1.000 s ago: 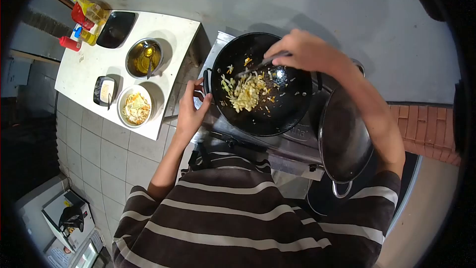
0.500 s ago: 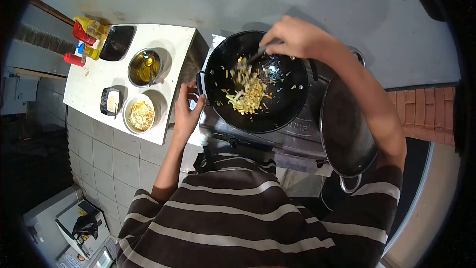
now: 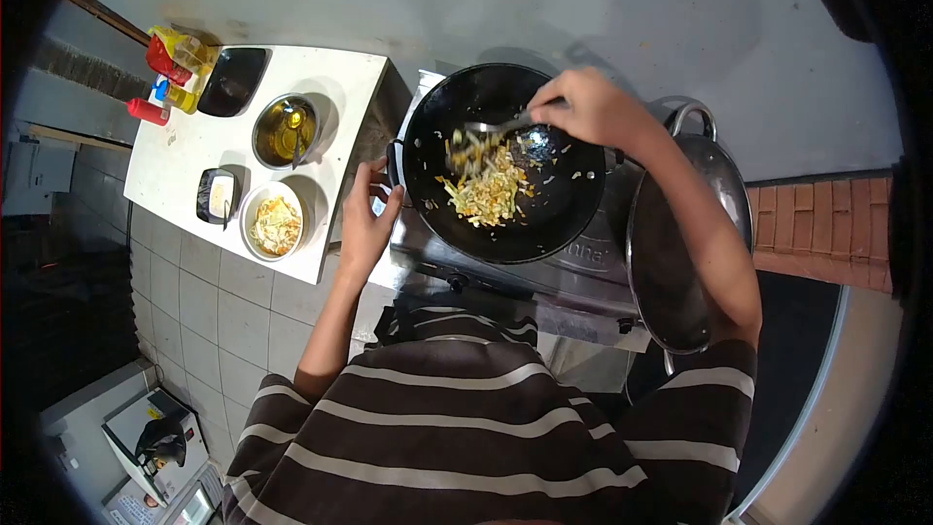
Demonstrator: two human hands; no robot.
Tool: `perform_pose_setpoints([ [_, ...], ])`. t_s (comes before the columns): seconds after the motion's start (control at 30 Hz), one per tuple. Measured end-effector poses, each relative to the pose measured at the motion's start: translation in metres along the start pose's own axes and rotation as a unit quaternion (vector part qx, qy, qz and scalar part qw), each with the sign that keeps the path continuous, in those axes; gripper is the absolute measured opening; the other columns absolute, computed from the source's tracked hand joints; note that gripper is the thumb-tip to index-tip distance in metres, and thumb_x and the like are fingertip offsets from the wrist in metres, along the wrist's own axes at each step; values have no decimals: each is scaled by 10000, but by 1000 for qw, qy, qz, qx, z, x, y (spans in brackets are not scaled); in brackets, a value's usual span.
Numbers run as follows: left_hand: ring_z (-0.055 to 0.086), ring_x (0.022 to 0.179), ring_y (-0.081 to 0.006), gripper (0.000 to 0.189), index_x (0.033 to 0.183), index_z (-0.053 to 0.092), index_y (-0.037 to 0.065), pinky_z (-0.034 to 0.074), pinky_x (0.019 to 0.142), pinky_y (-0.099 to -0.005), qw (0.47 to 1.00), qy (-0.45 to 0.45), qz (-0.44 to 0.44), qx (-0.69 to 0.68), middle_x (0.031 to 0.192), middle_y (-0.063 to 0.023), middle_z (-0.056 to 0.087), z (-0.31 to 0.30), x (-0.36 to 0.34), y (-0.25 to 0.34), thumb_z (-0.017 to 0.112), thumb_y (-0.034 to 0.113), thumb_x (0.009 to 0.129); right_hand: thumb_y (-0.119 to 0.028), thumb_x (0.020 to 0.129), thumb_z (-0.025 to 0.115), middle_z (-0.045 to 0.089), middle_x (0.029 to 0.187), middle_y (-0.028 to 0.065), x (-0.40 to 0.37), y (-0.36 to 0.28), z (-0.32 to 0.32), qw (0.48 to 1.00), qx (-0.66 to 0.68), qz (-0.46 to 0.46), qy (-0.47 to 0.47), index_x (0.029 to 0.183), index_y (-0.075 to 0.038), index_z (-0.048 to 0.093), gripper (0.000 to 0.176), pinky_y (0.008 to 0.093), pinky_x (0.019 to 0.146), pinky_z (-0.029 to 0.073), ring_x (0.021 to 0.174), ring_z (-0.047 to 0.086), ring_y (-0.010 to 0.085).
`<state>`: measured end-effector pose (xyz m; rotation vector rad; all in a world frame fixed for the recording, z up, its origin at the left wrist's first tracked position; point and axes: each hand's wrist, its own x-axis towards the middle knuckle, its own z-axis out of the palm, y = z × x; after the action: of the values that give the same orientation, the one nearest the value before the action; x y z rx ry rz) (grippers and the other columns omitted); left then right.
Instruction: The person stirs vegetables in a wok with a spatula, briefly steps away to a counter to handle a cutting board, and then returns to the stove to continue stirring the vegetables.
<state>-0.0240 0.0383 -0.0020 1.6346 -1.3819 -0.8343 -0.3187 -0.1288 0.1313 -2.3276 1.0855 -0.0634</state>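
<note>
A black wok (image 3: 564,209) sits on the stove (image 3: 466,267), with chopped vegetables (image 3: 489,192) heaped left of its middle. My right hand (image 3: 591,109) is closed round the handle of a spatula (image 3: 501,125), whose metal end reaches over the upper left of the heap. Some pieces by the spatula are smeared by motion. At the wok's left side my left hand (image 3: 369,219) grips the wok's handle (image 3: 394,163), thumb and fingers on either side of it.
Right of the wok stands a large two-handled pan (image 3: 671,253). The white table (image 3: 340,78) on the left bears a metal pot of oil (image 3: 260,141), a bowl of shredded vegetables (image 3: 275,225), a small black dish (image 3: 206,204), a black tray (image 3: 231,83) and several bottles (image 3: 148,112).
My right hand and forearm have shifted, the hand slightly right and down, the elbow to the left. The spatula lies flatter, and pieces beside it are moving. My left hand stays on the handle.
</note>
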Motion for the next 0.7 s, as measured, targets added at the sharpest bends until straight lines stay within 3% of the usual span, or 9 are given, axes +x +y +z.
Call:
perform_pose_setpoints([
  [0.03, 603, 761, -180, 441, 1317, 549, -17, 505, 747, -348, 1000, 0, 1, 1, 923, -117, 646, 0, 0, 0, 693, 39, 904, -178, 912, 683, 747, 973, 198, 3, 3, 1, 1000, 0, 0, 1, 1046, -21, 767, 223, 435, 878, 543, 915, 716, 366],
  [0.1, 599, 763, -177, 444, 1322, 547, -17, 505, 755, -349, 1000, 0, 5, -8, 926, -117, 645, 0, 1, 0, 692, 39, 906, -196, 877, 686, 748, 972, 202, 10, 9, 7, 983, -77, 25, 166, 980, -59, 791, 201, 443, 895, 552, 942, 715, 376],
  [0.17, 596, 764, -175, 439, 1318, 547, -18, 504, 755, -346, 1000, -2, 6, -9, 924, -115, 644, 1, 0, -1, 691, 40, 908, -197, 879, 689, 749, 996, 198, 11, 12, 18, 977, -95, 35, 186, 989, -63, 790, 201, 449, 910, 547, 967, 709, 384],
  [0.23, 594, 765, -173, 434, 1315, 548, -20, 504, 755, -343, 1000, -3, 7, -7, 923, -114, 643, 0, -1, 0, 691, 40, 910, -197, 882, 689, 750, 991, 198, 10, 15, 26, 999, 21, 29, 28, 996, -63, 789, 203, 451, 917, 544, 972, 707, 389],
  [0.27, 596, 763, -175, 430, 1310, 548, -22, 504, 755, -343, 1000, -2, 4, -4, 921, -114, 645, -1, -1, 1, 691, 43, 910, -185, 879, 687, 746, 987, 203, 0, 15, 31, 999, 40, 19, 13, 999, -57, 786, 201, 449, 910, 544, 979, 706, 387],
  [0.4, 604, 757, -182, 425, 1298, 549, -29, 507, 754, -347, 1000, 0, 10, -8, 921, -119, 654, -1, 0, 0, 696, 48, 908, -193, 913, 688, 741, 995, 219, -26, -5, 3, 999, 8, 43, -7, 1082, -17, 754, 253, 413, 871, 543, 955, 720, 364],
  [0.47, 606, 755, -184, 424, 1298, 548, -29, 508, 754, -350, 1000, -1, 10, -9, 922, -122, 658, -2, 1, 0, 696, 49, 907, -173, 893, 665, 732, 930, 220, -32, -3, -7, 989, -33, 89, 110, 945, -40, 782, 185, 469, 869, 546, 936, 707, 387],
  [0.63, 610, 752, -188, 421, 1293, 549, -30, 511, 749, -353, 1000, -7, 15, -18, 921, -128, 660, 1, 1, -5, 696, 48, 907, -128, 945, 523, 705, 793, 245, -29, 21, 30, 979, -134, 138, 62, 881, 5, 731, 254, 502, 740, 552, 789, 695, 437],
  [0.7, 610, 749, -189, 420, 1294, 551, -30, 512, 746, -358, 999, -1, 24, -22, 920, -128, 657, 1, 2, -7, 695, 47, 907, -152, 960, 527, 706, 821, 256, -29, -9, 34, 944, 84, 311, -73, 911, 21, 707, 255, 504, 733, 546, 800, 691, 455],
])
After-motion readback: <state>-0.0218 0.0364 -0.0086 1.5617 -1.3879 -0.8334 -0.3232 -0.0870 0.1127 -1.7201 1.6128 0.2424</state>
